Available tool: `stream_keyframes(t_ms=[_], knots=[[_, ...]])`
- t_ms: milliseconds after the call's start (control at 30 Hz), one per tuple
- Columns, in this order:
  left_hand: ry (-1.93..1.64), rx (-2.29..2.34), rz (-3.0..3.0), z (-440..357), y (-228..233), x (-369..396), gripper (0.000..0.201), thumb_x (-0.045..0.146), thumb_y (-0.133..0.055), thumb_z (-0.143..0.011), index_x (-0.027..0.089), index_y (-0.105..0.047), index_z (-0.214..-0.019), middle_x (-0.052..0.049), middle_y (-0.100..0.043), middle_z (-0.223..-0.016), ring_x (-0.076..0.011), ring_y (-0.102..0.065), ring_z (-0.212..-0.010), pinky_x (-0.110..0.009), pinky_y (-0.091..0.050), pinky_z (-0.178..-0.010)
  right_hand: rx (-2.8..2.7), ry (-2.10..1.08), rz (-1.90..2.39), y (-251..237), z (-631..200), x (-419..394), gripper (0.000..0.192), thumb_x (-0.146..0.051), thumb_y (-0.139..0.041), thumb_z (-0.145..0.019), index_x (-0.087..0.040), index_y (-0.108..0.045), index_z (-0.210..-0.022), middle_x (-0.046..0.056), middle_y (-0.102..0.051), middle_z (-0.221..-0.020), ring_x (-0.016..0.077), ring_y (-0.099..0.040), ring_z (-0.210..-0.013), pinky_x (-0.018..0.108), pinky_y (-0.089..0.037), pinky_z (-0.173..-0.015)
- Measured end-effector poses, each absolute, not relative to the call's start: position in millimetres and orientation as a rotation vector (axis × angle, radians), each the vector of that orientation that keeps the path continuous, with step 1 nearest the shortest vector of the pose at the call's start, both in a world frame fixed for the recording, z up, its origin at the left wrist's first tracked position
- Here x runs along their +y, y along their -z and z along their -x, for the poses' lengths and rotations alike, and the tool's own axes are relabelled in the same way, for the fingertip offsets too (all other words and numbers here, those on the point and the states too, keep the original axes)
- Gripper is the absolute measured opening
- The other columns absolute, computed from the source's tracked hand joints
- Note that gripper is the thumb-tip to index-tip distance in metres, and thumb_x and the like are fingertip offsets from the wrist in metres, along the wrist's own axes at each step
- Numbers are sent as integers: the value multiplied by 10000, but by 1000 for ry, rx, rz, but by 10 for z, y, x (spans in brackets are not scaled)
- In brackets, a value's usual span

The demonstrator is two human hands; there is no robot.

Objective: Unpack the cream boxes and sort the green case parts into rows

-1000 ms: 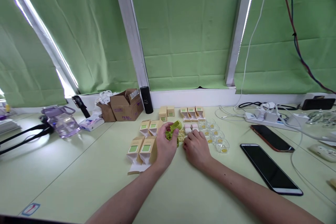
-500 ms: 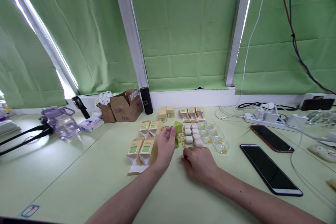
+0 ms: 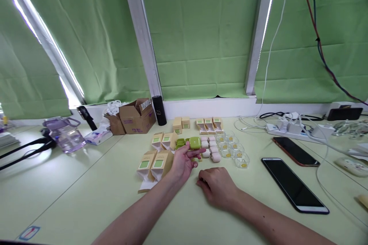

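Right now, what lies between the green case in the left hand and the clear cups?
In the head view, two short rows of pink cases lie between the green case in the left hand and the clear cups.

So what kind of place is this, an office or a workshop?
Probably an office desk used for small packing work: rows of small cardboard boxes, clear plastic trays, a power strip with cables, and green blinds behind.
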State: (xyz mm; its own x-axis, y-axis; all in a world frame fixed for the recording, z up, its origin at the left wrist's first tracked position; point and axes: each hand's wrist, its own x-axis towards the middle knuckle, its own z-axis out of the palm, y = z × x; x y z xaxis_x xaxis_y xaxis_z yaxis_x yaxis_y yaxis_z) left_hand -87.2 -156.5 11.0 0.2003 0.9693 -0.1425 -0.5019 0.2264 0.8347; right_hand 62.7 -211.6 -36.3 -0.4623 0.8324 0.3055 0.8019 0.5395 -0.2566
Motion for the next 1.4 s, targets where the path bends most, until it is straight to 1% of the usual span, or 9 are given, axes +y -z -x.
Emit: stream_keyframes(t_ms=[300, 433, 500, 667, 800, 967, 1100, 1267, 1400], knots=[[-1256, 832, -933, 917, -172, -1574, 322, 439, -758, -824, 184, -572, -890, -149, -778, -926, -175, -651, -672, -228, -432, -472, -2364, -96, 1320, 369, -661, -2105, 111, -211, -590, -938, -212, -645, -842, -11, -753, -825, 147, -657, -704, 306, -229, -597], [-1370, 917, -1183, 988, -227, -1511, 390, 517, -785, -778, 201, -564, -834, -82, -726, -880, -181, -650, -744, -242, -483, -526, -2339, -55, 1326, 376, -681, -2091, 128, -208, -580, -944, -210, -658, -843, 0, -739, -826, 149, -639, -721, 310, -265, -609], [-1435, 1026, -1417, 1026, -267, -1485, 341, 493, -766, -793, 204, -587, -820, -52, -687, -831, -191, -646, -756, -259, -494, -553, -2323, 11, 1320, 370, -697, -2075, 143, -210, -582, -941, -210, -665, -825, 9, -723, -814, 159, -621, -740, 321, -292, -625], [-1429, 1320, -2105, 1081, -407, -1554, 62, 288, -649, -892, 240, -684, -875, -65, -697, -958, -235, -646, -867, -357, -522, -721, -2213, 264, 1256, 343, -767, -1984, 85, -187, -623, -906, -207, -679, -846, 59, -708, -922, 231, -576, -944, 359, -385, -785], [-1285, 1347, -2417, 1116, -457, -1634, 108, 224, -640, -891, 268, -727, -843, -70, -709, -922, -300, -610, -1072, -428, -532, -858, -2167, 393, 1243, 337, -835, -1897, 159, -149, -642, -870, -199, -688, -1013, 99, -684, -1148, 295, -510, -1157, 423, -387, -980], [-1144, 1336, -2625, 1254, -300, -1646, 181, 212, -663, -879, 309, -786, -789, -63, -760, -1054, -344, -545, -1171, -558, -465, -1000, -2185, 398, 1287, 302, -913, -1825, 252, -156, -656, -851, -201, -662, -1100, 117, -649, -1221, 314, -480, -1259, 449, -356, -1092], [-1021, 1418, -2683, 1373, -140, -1672, 197, 208, -707, -846, 349, -811, -757, -48, -745, -1134, -384, -498, -1208, -600, -406, -1006, -2231, 353, 1283, 273, -940, -1807, 257, -158, -646, -849, -193, -651, -1104, 121, -639, -1218, 302, -513, -1226, 438, -379, -1105], [-915, 1455, -2713, 1415, -55, -1749, 211, 216, -737, -825, 393, -815, -742, -50, -727, -1076, -366, -516, -1153, -556, -397, -979, -2238, 342, 1272, 290, -934, -1796, 301, -140, -613, -866, -189, -636, -1161, 115, -653, -1218, 286, -527, -1257, 465, -294, -1212], [-820, 1469, -2742, 1396, -26, -1795, 225, 186, -731, -819, 372, -813, -723, -59, -726, -1055, -364, -506, -1142, -524, -396, -932, -2234, 344, 1280, 309, -942, -1790, 296, -140, -609, -873, -191, -637, -1164, 110, -665, -1210, 284, -524, -1278, 475, -279, -1228]])
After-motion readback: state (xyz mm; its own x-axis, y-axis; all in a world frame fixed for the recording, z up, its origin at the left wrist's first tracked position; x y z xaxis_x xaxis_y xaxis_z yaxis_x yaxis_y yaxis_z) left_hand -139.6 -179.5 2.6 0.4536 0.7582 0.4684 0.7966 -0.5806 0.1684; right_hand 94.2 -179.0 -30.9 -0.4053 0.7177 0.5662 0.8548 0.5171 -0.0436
